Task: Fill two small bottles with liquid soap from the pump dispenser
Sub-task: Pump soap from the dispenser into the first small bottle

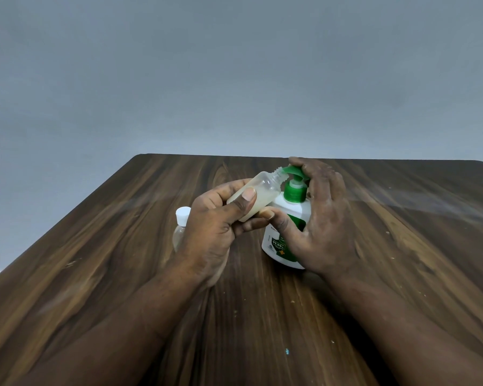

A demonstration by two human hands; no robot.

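Filling step, mid-frame: your left hand grips the tilted bottle, right hand curls over the pump. Next, press with the neck under the spout.

The left hand hides most of the capped bottle; only its white cap and a strip of clear body show. Its fingers cover the open bottle's base. The right hand covers the dispenser's right side and part of its label, whose print is too small to read. Whether the spout enters the open bottle's mouth cannot be told. The picture's edges cut off the bench and both forearms.
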